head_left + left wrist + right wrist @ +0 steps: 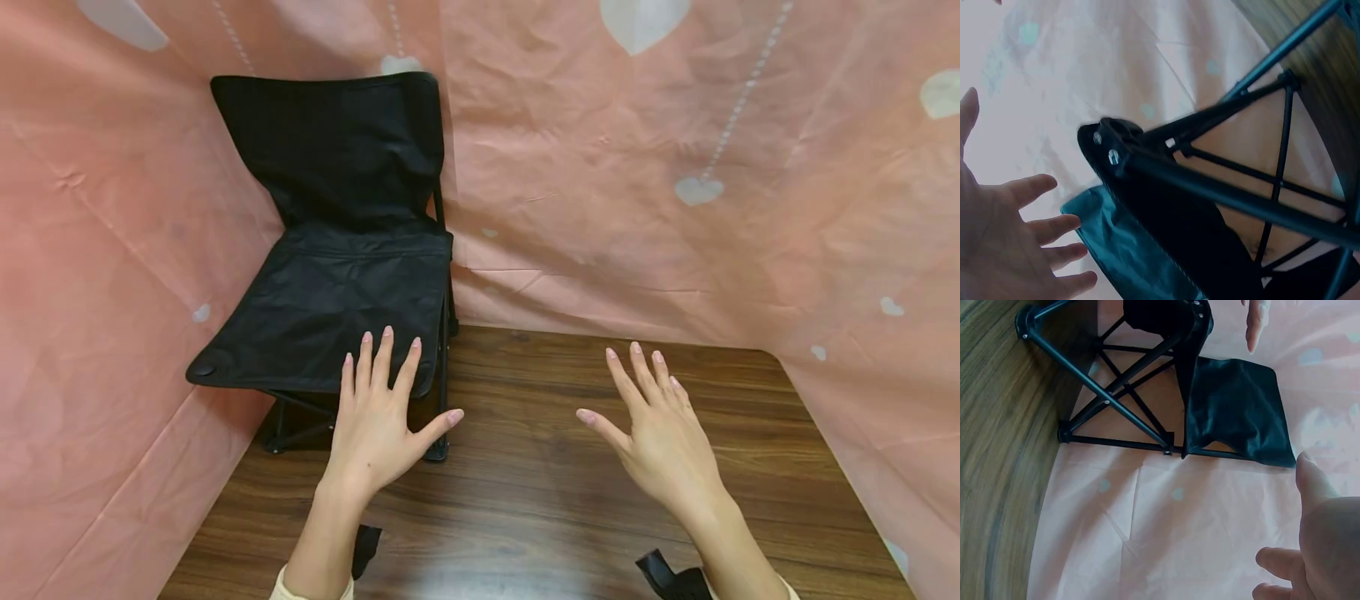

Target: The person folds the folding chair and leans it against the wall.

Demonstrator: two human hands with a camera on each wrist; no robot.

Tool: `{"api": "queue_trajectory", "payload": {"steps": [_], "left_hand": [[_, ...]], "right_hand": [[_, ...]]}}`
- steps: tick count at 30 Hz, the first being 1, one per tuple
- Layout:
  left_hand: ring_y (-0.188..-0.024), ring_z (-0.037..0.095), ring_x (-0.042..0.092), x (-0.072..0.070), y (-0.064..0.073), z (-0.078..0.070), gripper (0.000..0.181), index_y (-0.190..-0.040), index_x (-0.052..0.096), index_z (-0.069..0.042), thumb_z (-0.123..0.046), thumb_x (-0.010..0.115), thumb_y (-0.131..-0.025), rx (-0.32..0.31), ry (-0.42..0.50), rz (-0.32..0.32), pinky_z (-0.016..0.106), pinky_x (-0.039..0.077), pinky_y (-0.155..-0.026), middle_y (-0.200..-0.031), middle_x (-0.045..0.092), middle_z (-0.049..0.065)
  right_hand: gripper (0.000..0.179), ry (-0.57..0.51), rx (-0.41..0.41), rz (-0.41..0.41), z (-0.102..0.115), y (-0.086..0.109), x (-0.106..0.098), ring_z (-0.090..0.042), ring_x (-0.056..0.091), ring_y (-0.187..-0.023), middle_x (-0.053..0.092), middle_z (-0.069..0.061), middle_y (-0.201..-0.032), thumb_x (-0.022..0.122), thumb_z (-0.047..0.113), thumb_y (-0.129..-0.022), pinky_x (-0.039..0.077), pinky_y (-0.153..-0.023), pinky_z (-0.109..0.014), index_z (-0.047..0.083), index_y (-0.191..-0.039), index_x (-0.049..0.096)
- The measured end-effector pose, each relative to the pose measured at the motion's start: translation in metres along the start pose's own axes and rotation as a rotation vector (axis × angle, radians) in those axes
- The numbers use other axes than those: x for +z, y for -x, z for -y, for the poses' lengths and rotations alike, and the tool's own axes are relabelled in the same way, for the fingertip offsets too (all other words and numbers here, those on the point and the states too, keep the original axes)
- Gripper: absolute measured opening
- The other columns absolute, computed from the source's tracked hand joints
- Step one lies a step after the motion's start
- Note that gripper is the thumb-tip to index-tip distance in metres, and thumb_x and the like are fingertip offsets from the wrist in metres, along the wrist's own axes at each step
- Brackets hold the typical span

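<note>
A black folding chair point(352, 275) with a fabric seat and backrest stands unfolded at the left in the head view. My left hand point(375, 425) is held out with fingers spread, overlapping the front of the seat in that view. In the left wrist view, the chair's crossed metal legs point(1229, 200) show beside the left hand point(1016, 244), which holds nothing. To the right, over the wooden floor, my right hand point(660, 442) is stretched out with its thumb apart and nothing in it. The right wrist view shows the chair's backrest point(1238, 409) beyond the right hand point(1329, 537).
Pink cloth point(585, 167) printed with pale hearts hangs on the surrounding walls. Dark wood-grain floor point(540, 467) lies under the chair and hands. Black straps point(667, 575) are at both wrists, and pale sleeve cuffs show at the bottom edge.
</note>
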State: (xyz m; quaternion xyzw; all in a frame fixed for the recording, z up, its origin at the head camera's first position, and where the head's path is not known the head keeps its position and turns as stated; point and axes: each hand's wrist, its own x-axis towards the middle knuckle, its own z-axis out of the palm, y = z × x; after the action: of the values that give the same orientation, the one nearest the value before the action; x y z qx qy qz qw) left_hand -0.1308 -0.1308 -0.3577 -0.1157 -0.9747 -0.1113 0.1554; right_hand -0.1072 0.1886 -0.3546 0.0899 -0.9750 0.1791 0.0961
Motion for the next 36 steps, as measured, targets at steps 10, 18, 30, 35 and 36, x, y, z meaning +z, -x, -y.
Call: {"api": "queue_trajectory", "payload": {"steps": [10,18,30,35,36], "left_hand": [[-0.151,0.037,0.003,-0.011,0.002,0.022,0.097,-0.156,0.021,-0.02,-0.079,0.046,-0.082,-0.01,-0.014,-0.037,0.058,0.007,-0.121,-0.163,0.01,0.015],[-0.151,0.038,0.007,-0.02,0.006,0.044,0.093,-0.156,0.02,-0.019,-0.073,0.049,-0.086,-0.044,-0.004,-0.062,0.056,0.007,-0.122,-0.162,0.013,0.017],[-0.15,0.04,0.008,-0.034,0.014,0.08,0.086,-0.154,0.026,-0.013,-0.063,0.054,-0.089,-0.088,0.022,-0.137,0.058,0.007,-0.121,-0.16,0.017,0.022],[-0.15,0.041,0.006,-0.034,0.02,0.095,0.085,-0.155,0.023,-0.013,-0.062,0.052,-0.092,-0.131,0.031,-0.126,0.059,0.006,-0.121,-0.161,0.015,0.022],[-0.15,0.041,0.007,-0.035,0.021,0.098,0.084,-0.155,0.023,-0.013,-0.06,0.052,-0.092,-0.139,0.042,-0.135,0.06,0.007,-0.12,-0.161,0.016,0.022]], "right_hand": [[0.084,0.029,-0.029,-0.027,0.01,-0.004,-0.001,-0.041,0.006,-0.15,0.012,-0.017,-0.162,0.045,0.063,-0.094,0.011,-0.12,-0.059,0.02,-0.157,0.01],[0.083,0.012,-0.053,-0.051,0.013,-0.006,-0.001,-0.038,0.006,-0.15,0.012,-0.013,-0.163,0.047,0.061,-0.094,0.012,-0.12,-0.057,0.019,-0.157,0.013],[0.094,-0.079,-0.133,-0.12,0.023,-0.014,0.0,-0.026,0.003,-0.153,0.002,-0.007,-0.164,0.057,0.055,-0.09,0.01,-0.124,-0.047,0.019,-0.157,0.002],[0.095,-0.123,-0.155,-0.132,0.025,-0.015,0.001,-0.025,0.004,-0.153,0.002,-0.005,-0.164,0.061,0.051,-0.089,0.01,-0.124,-0.047,0.019,-0.157,0.002],[0.096,-0.135,-0.167,-0.141,0.026,-0.015,0.001,-0.026,0.005,-0.153,0.003,-0.005,-0.164,0.063,0.05,-0.089,0.01,-0.124,-0.045,0.018,-0.157,0.004]]}}
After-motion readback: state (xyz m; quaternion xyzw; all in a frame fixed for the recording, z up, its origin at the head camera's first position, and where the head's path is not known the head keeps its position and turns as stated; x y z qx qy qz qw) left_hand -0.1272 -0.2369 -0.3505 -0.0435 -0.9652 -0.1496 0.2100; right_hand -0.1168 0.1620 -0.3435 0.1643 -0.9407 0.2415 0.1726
